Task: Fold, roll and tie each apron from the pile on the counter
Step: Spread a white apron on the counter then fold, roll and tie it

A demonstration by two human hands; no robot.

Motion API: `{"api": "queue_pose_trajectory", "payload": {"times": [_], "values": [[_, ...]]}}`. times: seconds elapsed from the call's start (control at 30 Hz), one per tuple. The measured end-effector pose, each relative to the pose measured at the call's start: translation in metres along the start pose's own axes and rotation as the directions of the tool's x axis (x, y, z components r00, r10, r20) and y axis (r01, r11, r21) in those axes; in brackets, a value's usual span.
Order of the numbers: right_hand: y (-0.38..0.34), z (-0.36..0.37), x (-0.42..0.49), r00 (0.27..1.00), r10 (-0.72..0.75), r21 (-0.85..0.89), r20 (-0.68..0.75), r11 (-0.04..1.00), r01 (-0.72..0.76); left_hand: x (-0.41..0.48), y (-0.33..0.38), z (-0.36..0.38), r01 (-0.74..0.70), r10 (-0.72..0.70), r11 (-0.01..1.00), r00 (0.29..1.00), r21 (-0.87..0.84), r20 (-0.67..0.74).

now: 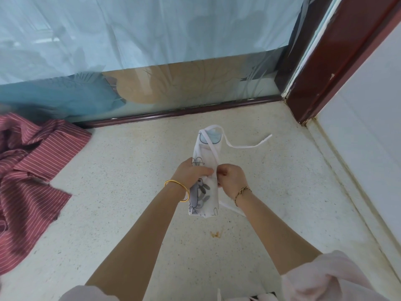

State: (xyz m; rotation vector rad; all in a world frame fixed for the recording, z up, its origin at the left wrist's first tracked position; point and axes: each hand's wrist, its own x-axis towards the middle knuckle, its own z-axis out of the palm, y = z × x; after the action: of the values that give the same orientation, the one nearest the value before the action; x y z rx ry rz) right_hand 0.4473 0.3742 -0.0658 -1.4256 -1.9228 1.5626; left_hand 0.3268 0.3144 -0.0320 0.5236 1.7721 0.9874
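- Red striped cloth [32,170] lies crumpled at the left of the counter [130,170].
- Left hand [193,172] curls round the rolled apron [202,193], white with grey rabbit print, mid-counter.
- Right hand [232,179] pinches its white strap [245,146], looped over the roll's far end and trailing right.
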Motion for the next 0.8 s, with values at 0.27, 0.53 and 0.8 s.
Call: {"api": "queue_pose_trajectory", "payload": {"times": [0.27, 0.53, 0.8], "values": [[0.002, 0.001, -0.009, 0.966, 0.087, 0.68, 0.243, 0.695, -0.234, 0.001, -0.001, 0.004, -0.154, 0.15, 0.972, 0.988, 0.176, 0.037], [0.017, -0.003, -0.009, 0.93, 0.037, 0.729, 0.365, 0.61, -0.311, 0.005, -0.003, -0.003, -0.143, -0.017, 0.827, 0.96, 0.544, 0.279], [0.023, -0.016, -0.018, 0.814, -0.093, 0.681, 0.574, 0.607, -0.411, 0.017, 0.03, -0.034, -0.272, 0.256, 0.93, 0.962, 0.247, 0.096]]}}
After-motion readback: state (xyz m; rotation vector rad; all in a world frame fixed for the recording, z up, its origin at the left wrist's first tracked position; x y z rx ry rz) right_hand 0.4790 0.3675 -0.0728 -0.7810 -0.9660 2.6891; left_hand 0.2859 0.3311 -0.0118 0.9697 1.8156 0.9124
